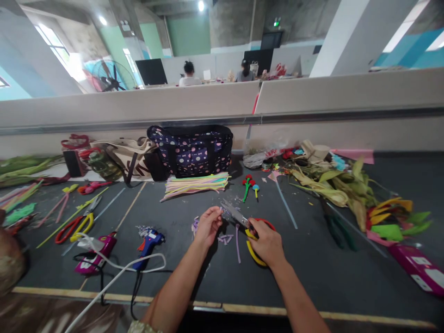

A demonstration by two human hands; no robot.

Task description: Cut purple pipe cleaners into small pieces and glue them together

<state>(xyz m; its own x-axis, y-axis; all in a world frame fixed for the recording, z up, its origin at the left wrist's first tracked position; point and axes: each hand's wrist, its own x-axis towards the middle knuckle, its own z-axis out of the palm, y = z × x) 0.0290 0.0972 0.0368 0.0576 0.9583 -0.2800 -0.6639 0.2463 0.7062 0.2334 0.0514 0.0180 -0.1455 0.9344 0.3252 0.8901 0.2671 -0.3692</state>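
My right hand [268, 240] is wrapped round scissors [237, 214] with red and yellow handles, their blades pointing up and left. Close to the blade tips, my left hand [208, 226] pinches a small purple piece [222, 211], mostly hidden by the fingers. Short purple cut pieces [225, 239] lie on the dark table between my hands, beside a longer purple pipe cleaner strip [237, 243]. More purple bits [195, 225] show just left of my left hand. Beyond the hands lies a bundle of pastel pipe cleaners [196, 184].
A blue glue gun [149, 247], a magenta power strip [97, 254] and a white cable [121, 268] lie at left, near other scissors [81, 222]. A dotted bag [194, 150] stands behind. Green-handled pliers [338, 226] and dry husks [354, 194] are at right. Someone sits at far left.
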